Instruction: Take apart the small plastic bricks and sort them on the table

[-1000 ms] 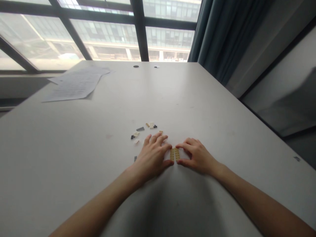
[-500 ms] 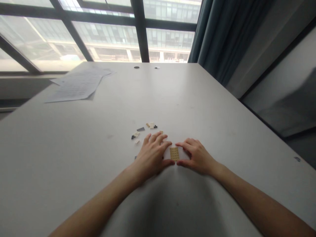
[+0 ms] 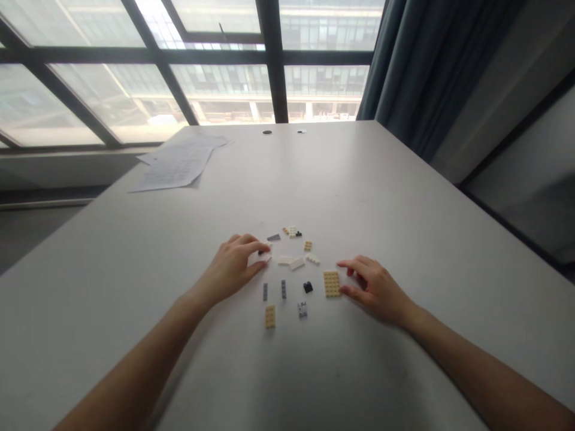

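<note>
In the head view, a person's bare hands flank a scatter of toy building pieces on a white table (image 3: pixel 404 209). The left hand (image 3: pixel 229 269) curves inward, thumb and forefinger parted around a small white piece (image 3: pixel 268 258); whether they grip it cannot be told. A dark bit shows by the fingertips.

The right hand (image 3: pixel 375 291) has its thumb and forefinger well spread, with nothing in its grasp. A studded tan plate (image 3: pixel 332 284) lies flat just left of it, the thumb tip at its edge; whether it is one plate or two set edge to edge is unclear.

Right of the left hand's fingertips lie two flat white pieces (image 3: pixel 286 260); nearer the wearer than those fingertips are two grey strips (image 3: pixel 283 290) and a smaller tan plate (image 3: pixel 270 317). A black piece (image 3: pixel 308 287) and a light grey piece (image 3: pixel 302 309) sit between the hands. Beyond the left hand's fingertips are a grey wedge (image 3: pixel 274 237) and other small bits.

Judged by how the pieces lie, work looks early: the tan plate sits flat and squared, nothing visibly stands on it, and most of the rest lie loose and separate.
</note>
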`<state>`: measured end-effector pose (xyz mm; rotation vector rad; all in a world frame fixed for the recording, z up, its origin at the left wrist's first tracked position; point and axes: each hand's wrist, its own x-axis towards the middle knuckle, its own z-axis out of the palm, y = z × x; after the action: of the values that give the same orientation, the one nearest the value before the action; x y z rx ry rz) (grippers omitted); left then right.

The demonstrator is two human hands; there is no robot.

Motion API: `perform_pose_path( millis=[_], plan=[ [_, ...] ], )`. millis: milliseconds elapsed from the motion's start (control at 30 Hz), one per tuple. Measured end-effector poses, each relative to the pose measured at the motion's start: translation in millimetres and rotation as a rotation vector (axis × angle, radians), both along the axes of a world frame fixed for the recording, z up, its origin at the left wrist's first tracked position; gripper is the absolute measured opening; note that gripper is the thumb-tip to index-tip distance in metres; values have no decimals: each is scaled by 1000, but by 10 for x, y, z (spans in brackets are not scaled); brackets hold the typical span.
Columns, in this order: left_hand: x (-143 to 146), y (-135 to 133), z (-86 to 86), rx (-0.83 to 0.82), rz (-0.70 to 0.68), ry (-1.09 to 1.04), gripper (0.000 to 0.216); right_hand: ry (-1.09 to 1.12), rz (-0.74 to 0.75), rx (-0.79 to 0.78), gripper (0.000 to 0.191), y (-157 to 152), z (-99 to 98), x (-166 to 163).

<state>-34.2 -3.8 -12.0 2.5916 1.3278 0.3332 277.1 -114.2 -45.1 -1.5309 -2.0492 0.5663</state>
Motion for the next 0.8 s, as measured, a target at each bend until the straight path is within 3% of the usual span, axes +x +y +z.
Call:
perform_pose_path(
  millis=[267,400,567,800],
  plan=[
    [62,-3,-133,24,15,30,22,13,-3,-2,28,-2,4,-3],
    [93,-58,-69,41,21,-55,21,22,-6,-5,26,-9,8,-2],
    [130,-235,66,-52,79,-245,20,21,-12,4,24,-5,-7,9],
    [35,-303,93,-41,75,-226,15,27,-7,8,23,-18,-19,23]
  ],
)
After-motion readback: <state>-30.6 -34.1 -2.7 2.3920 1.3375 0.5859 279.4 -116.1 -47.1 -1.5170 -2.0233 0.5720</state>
